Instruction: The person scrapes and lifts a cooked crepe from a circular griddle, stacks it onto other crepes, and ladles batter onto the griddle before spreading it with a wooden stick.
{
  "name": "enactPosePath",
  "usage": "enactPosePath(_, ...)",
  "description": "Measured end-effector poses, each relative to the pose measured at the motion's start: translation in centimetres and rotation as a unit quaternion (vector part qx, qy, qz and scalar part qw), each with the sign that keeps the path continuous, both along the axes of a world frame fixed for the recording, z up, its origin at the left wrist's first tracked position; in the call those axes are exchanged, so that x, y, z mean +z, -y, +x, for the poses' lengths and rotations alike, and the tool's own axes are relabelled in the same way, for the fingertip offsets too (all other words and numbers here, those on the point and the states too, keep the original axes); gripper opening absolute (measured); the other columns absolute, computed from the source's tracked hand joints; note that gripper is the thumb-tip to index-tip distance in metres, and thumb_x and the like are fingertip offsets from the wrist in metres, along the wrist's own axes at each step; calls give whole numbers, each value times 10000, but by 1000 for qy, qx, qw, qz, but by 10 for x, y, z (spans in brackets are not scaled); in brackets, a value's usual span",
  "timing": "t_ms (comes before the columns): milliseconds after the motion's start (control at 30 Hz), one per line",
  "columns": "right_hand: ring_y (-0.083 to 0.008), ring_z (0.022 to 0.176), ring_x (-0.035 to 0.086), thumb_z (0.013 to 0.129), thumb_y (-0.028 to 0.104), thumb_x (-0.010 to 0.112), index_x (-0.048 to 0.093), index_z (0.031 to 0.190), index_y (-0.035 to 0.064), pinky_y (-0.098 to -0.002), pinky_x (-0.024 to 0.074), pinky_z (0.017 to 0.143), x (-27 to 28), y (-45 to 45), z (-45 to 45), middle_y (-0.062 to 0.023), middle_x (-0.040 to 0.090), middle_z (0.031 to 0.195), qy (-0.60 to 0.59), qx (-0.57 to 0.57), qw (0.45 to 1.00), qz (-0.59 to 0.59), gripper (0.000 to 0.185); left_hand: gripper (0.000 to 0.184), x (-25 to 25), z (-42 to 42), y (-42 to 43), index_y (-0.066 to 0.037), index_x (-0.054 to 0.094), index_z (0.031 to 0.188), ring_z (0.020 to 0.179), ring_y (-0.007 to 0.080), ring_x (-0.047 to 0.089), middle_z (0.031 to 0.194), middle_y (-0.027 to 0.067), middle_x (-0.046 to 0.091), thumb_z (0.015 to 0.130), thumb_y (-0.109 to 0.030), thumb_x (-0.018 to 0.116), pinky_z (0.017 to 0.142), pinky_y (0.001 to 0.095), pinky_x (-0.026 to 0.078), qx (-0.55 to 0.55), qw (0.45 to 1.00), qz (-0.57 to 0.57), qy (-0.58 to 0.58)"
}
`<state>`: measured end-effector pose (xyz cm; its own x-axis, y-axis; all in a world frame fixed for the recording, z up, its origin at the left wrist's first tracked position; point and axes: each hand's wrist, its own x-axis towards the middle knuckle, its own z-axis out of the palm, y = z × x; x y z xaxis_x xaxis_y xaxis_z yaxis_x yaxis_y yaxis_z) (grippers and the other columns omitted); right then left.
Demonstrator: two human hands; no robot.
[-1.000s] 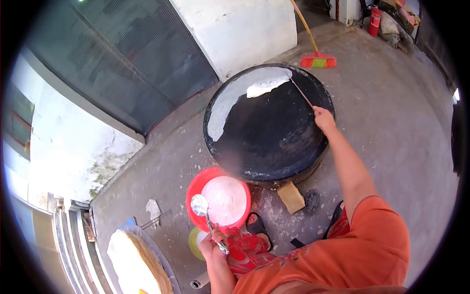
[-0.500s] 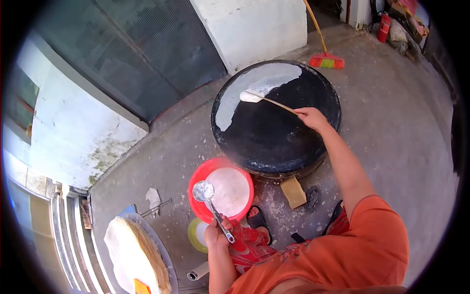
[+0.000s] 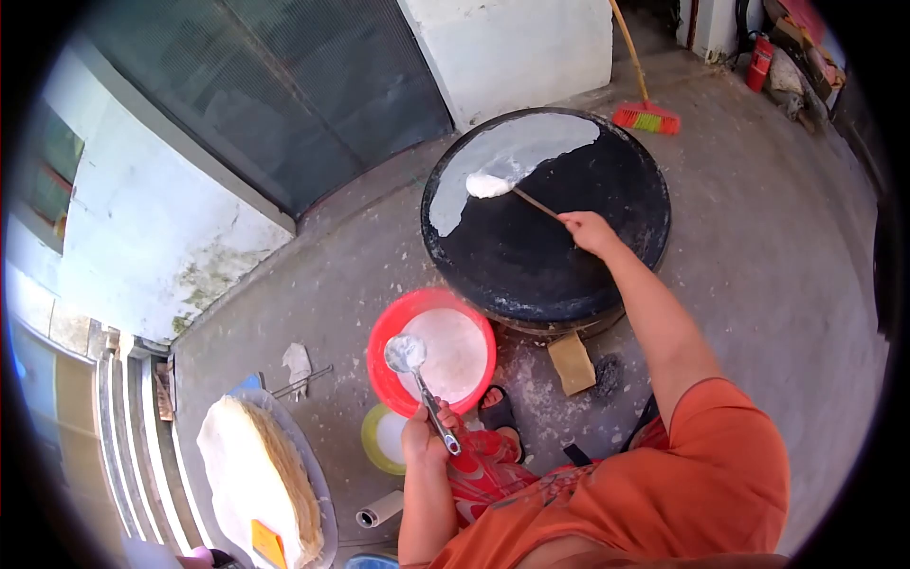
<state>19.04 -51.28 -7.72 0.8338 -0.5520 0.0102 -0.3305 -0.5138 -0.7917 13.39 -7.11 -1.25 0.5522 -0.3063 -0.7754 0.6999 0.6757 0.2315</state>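
Observation:
My right hand (image 3: 588, 232) grips a thin wooden stick (image 3: 536, 203) over a round black griddle (image 3: 569, 247). At the stick's far end sits a thick white lump of batter (image 3: 489, 185); the stick's tip is hidden there. A thin pale layer of batter (image 3: 550, 136) coats the griddle's far and left side. My left hand (image 3: 425, 438) is closed around the handle of a metal ladle (image 3: 406, 354), its bowl smeared white. That bowl hangs above a red basin (image 3: 383, 379) of white batter (image 3: 455, 356).
Left of my legs, a stack of thin pale sheets (image 3: 251, 465) lies on a round board, with an orange piece (image 3: 267, 542) on it. A yellow-green bowl (image 3: 372, 453) stands by the basin. A tan block (image 3: 571, 364) lies below the griddle. A broom (image 3: 646, 118) stands behind it.
My right hand and the stick have moved slightly left across the griddle, and the batter lump has shifted left with them. My left hand still holds the ladle over the basin. The view has shifted slightly.

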Motion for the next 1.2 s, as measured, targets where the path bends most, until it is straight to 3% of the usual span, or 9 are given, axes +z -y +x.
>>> enactPosePath(100,-239,853,616,814,108,514,631,1038,108,-309,461,759,34,-15,-14,-117,644,936,-36,68,997,-17,253,299,8,-5,3,19,426,925,554,156,427,773,106,484,947,-230,263,470,272,378,-7,1000,6,6)
enactPosePath(167,-216,816,618,815,95,512,637,1029,108,-298,462,740,57,-2,-39,-113,649,905,-96,76,982,146,247,285,7,-4,3,-5,414,915,546,160,419,760,106,473,952,-238,256,461,271,379,-5,1000,23,4)
enactPosePath(300,-205,831,617,832,109,499,627,1049,116,-288,459,750,-11,8,-43,-118,646,919,41,-70,996,48,252,292,0,-5,-1,3,415,918,550,163,427,761,110,475,952,-235,249,467,277,385,-15,999,46,4)
enactPosePath(433,-217,883,611,831,122,508,622,1052,111,-295,452,782,12,-45,-30,-128,638,952,-7,95,995,-14,249,294,8,-6,3,11,413,915,549,167,425,757,111,474,951,-228,245,471,286,386,-17,999,36,17)
enactPosePath(533,-242,878,608,822,136,519,624,1047,119,-294,459,769,28,-28,-42,-128,634,952,-46,89,991,86,248,286,3,-5,-1,12,410,921,550,169,426,759,114,474,949,-221,246,470,285,384,-19,999,22,17)
enactPosePath(767,-244,869,601,816,193,526,630,1045,214,-316,466,746,36,-69,-45,-102,631,934,-90,88,988,-94,252,278,-2,-6,-4,0,407,935,552,167,426,770,120,473,948,-223,241,467,282,380,-21,1000,6,15)
enactPosePath(867,-213,805,608,821,208,532,631,1042,237,-293,464,705,56,-50,-77,-62,643,909,-100,108,989,-23,244,270,-4,-6,-6,-3,410,941,552,167,428,768,119,476,947,-218,246,463,283,380,-22,999,8,23)
enactPosePath(967,-226,899,606,837,182,498,626,1049,156,-301,457,780,14,-46,-81,-110,631,973,-40,-51,998,-21,249,279,2,-9,-3,11,421,920,545,159,425,750,113,475,946,-215,261,460,272,379,-20,999,34,27)
enactPosePath(1200,-281,861,605,825,186,519,584,1104,110,-324,463,750,29,-127,-139,-153,620,943,-84,88,992,18,296,286,3,-17,-15,26,431,915,540,147,418,747,106,472,945,-207,267,467,262,376,-27,999,20,33)
